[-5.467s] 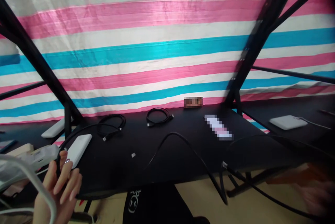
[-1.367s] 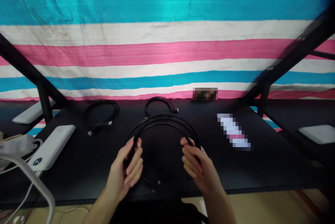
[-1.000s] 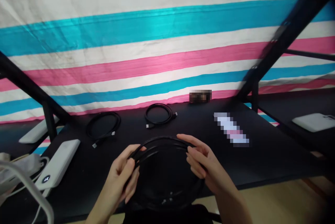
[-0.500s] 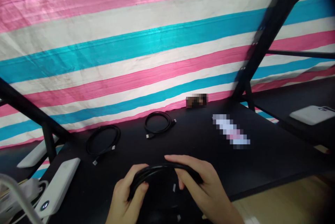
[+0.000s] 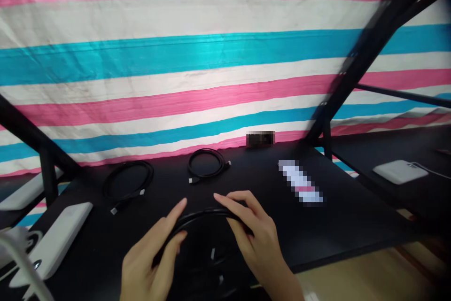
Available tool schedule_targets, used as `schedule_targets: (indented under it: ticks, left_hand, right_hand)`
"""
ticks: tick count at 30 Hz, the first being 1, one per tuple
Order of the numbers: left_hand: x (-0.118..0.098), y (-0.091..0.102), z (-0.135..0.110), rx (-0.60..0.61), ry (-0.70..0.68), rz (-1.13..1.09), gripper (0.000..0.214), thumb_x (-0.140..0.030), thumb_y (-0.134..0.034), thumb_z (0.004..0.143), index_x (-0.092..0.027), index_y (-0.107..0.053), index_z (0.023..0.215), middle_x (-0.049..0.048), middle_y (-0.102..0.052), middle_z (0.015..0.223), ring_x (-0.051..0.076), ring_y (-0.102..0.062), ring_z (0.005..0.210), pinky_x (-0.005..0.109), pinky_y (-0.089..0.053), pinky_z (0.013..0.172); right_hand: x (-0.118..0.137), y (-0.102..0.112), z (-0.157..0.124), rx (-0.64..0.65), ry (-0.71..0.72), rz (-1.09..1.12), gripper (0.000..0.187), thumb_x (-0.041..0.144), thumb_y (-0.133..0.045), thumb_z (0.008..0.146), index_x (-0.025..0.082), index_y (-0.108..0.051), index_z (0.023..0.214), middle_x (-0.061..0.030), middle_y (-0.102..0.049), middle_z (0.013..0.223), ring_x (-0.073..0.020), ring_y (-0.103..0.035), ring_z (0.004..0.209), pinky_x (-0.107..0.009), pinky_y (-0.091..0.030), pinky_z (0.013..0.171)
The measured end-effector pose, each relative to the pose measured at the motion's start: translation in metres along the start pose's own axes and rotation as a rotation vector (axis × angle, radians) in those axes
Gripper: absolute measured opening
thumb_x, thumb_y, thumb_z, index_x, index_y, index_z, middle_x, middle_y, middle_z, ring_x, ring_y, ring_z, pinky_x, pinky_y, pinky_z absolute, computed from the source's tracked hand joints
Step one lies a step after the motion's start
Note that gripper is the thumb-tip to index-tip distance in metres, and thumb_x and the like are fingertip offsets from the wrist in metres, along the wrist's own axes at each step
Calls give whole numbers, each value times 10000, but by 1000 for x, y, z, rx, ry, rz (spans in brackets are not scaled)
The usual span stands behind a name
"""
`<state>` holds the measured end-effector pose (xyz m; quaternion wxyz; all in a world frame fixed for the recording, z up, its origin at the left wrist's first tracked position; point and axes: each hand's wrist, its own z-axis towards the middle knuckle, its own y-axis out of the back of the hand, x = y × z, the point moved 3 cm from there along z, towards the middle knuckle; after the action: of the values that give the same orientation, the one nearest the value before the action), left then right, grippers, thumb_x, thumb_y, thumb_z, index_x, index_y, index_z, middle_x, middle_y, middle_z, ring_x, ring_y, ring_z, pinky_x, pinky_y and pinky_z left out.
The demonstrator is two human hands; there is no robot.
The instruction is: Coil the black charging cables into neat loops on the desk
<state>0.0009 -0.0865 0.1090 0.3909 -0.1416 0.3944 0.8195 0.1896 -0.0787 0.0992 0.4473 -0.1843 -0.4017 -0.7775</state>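
Between my two hands a coiled black cable (image 5: 202, 214) arches above the near part of the black table. My left hand (image 5: 153, 254) holds the coil's left side between thumb and fingers, its index finger lifted away from the loops. The right side of the loop sits in my right hand (image 5: 255, 233), the thumb below and the fingers above. Pale cable ends (image 5: 213, 253) show dimly under the loop. Farther back lie two more coiled black cables, a larger one (image 5: 128, 181) to the left and a smaller one (image 5: 207, 163) in the middle, their metal plugs exposed.
A white power bank (image 5: 66, 237) rests at the table's left, beside a white curved tube (image 5: 21, 258). Pixelated items, one pale (image 5: 301, 182) and one dark (image 5: 260, 139), lie toward the back right. Black frame bars (image 5: 366, 52) slant at both sides. A striped sheet (image 5: 197, 61) hangs behind.
My left index finger has lifted and straightened away from the cable. Both hands have shifted slightly left in view, and the coil appears a little flatter. The camera view has tilted.
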Motion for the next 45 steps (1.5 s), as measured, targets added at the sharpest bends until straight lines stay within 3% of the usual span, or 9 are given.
schedule_targets:
  ticks: [6,10,15,21,26,29,35,39,45]
  left_hand:
    - [-1,-11,1,-7,-120,35,381,-194,-531,858,-280,-605,1222,9,-709,796,67,-576,476,125,-440,470]
    - [-1,-11,-5,-159,71,-27,264,-199,-625,775,-291,-734,997,12,-724,776,127,-637,596,169,-475,579]
    - [1,-4,-13,-257,384,-162,118,-259,-631,730,-259,-743,769,9,-731,778,212,-659,757,300,-492,819]
    - [9,-8,-2,-2,566,-344,178,-368,-664,701,-192,-690,688,-8,-613,557,146,-579,532,227,-472,531]
    - [19,-22,-6,168,663,-471,268,-403,-579,795,-166,-612,674,-50,-452,424,104,-476,430,211,-412,484]
    - [26,-27,-12,157,667,-553,294,-408,-536,830,-165,-607,680,-40,-460,461,121,-495,482,245,-459,580]
    - [23,-34,-26,156,649,-527,275,-342,-573,808,-175,-621,595,30,-613,647,184,-583,701,286,-453,756]
    - [33,-55,-44,63,903,-735,164,-317,-676,718,-209,-675,842,52,-670,919,240,-588,987,314,-438,885]
    - [55,-90,-52,19,1181,-960,407,-329,-756,630,-224,-616,997,36,-678,818,238,-669,745,421,-502,768]
  right_hand:
    - [-2,-4,-3,60,-4,40,419,96,-481,863,317,-601,1198,-16,-622,964,-90,-615,680,-178,-478,584]
    - [4,-3,-5,138,-61,150,382,153,-506,878,306,-590,1218,3,-659,810,-106,-626,693,-194,-498,656]
    - [10,-1,-7,180,-275,267,243,232,-550,858,287,-692,1048,27,-686,696,-54,-485,413,-167,-452,481]
    - [-4,-1,-13,-4,-518,527,185,342,-633,792,219,-738,881,0,-623,599,-58,-436,392,-163,-344,353]
    - [-21,-2,-17,-343,-677,810,247,420,-702,730,216,-707,870,112,-278,381,0,-173,293,-107,-151,283]
    - [-22,-3,-18,-374,-629,880,249,412,-733,697,209,-715,840,130,-203,341,-2,-123,276,-119,-120,272]
    - [-12,2,-25,-212,-503,875,107,330,-714,723,238,-751,762,101,-256,304,-24,-170,247,-166,-121,293]
    - [-6,7,-25,-250,-481,837,104,337,-728,701,281,-768,780,73,-357,307,-39,-217,226,-185,-147,281]
    - [-1,3,-21,-78,-193,759,99,315,-765,662,289,-781,756,11,-537,369,-112,-432,281,-251,-374,315]
